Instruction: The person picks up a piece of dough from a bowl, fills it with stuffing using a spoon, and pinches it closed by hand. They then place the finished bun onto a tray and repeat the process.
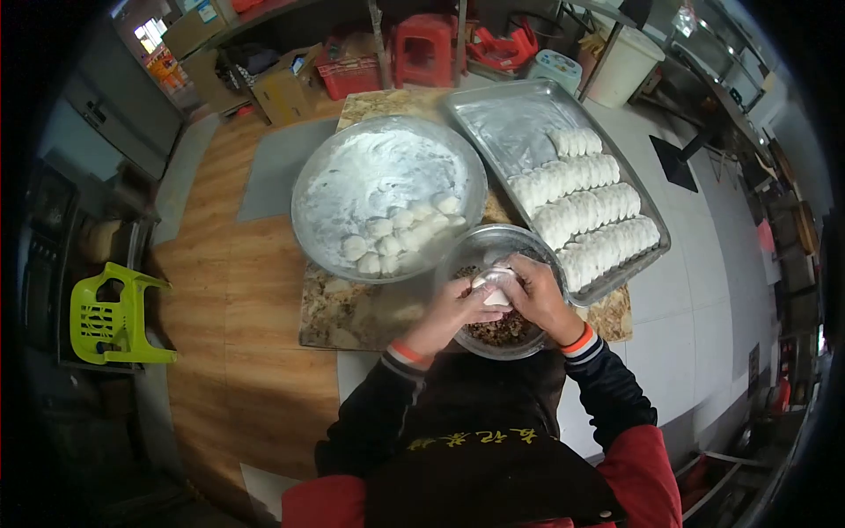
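My left hand [455, 310] and my right hand [535, 295] are cupped together around a white piece of dough [495, 283], held just above a small metal bowl [465, 251] of dark minced filling [502, 331]. A large round floured metal basin [334, 176] lies to the left, with several small dough balls [396, 233] heaped at its near side. To the right, a rectangular metal tray [493, 110] carries rows of finished white dumplings [585, 207].
The bowls and tray stand on a low stone-topped table [352, 317]. A green plastic stool [110, 317] lies on the wooden floor at left. Cardboard boxes [286, 84], a red crate [350, 72] and a red stool [424, 48] crowd the far side. A white bucket [620, 66] stands at far right.
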{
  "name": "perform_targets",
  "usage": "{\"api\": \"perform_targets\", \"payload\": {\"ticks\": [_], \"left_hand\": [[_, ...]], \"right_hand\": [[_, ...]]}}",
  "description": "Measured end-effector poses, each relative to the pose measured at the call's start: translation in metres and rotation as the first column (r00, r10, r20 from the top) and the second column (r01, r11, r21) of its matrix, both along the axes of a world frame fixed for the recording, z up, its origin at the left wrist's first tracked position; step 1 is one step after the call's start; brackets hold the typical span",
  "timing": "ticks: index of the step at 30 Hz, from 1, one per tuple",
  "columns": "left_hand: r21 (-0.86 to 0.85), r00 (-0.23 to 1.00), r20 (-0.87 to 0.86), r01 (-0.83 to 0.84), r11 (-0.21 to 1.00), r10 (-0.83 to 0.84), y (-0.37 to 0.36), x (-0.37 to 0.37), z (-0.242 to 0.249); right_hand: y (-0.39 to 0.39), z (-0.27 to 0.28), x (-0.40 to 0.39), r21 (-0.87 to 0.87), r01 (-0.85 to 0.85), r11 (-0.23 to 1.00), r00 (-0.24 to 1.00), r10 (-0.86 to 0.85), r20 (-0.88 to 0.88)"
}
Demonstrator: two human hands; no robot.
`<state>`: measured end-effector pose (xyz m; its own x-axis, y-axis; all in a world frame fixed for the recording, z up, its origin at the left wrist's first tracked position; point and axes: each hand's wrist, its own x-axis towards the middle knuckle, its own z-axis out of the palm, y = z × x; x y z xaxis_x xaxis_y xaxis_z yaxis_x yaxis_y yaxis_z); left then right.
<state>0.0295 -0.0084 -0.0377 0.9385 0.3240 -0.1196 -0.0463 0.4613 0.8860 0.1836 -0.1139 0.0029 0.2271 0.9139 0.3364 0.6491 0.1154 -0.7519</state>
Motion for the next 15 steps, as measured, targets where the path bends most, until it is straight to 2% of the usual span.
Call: {"api": "perform_targets", "payload": {"ticks": [2,3,5,8,9,12,13,15], "left_hand": [[0.122,0.994,-0.038,0.102,0.987,-0.098,0.007,-0.004,-0.008],[0.240,0.989,-0.101,0.132,0.962,-0.111,0.009,-0.005,-0.009],[0.454,0.969,-0.219,0.202,0.868,-0.111,0.011,-0.004,-0.013],[0.099,0.998,-0.052,-0.042,0.994,0.047,0.001,-0.005,0.015],[0.089,0.999,-0.008,-0.032,0.996,0.033,0.002,-0.006,0.014],[0.299,0.976,-0.203,0.137,0.944,-0.078,0.010,-0.006,0.014],[0.284,0.979,-0.203,0.090,0.955,-0.032,0.008,-0.005,0.017],[0.254,0.976,-0.206,-0.013,0.967,0.067,0.002,-0.004,0.026]], "right_hand": [[-0.002,-0.005,-0.002,-0.008,-0.053,0.999,0.972,0.054,0.229],[-0.004,-0.007,-0.003,-0.020,-0.072,0.997,0.938,0.075,0.339],[-0.005,-0.010,0.000,-0.035,-0.054,0.998,0.963,0.061,0.262],[-0.001,-0.002,-0.001,0.011,-0.007,1.000,0.995,0.006,0.103],[0.000,0.001,-0.002,0.036,0.015,0.999,0.999,-0.017,0.040],[-0.004,-0.001,-0.002,-0.031,-0.075,0.997,0.939,0.081,0.335],[-0.005,0.000,-0.002,-0.029,-0.063,0.998,0.941,0.069,0.330],[-0.003,-0.002,0.000,0.036,-0.025,0.999,0.993,0.021,0.115]]}}
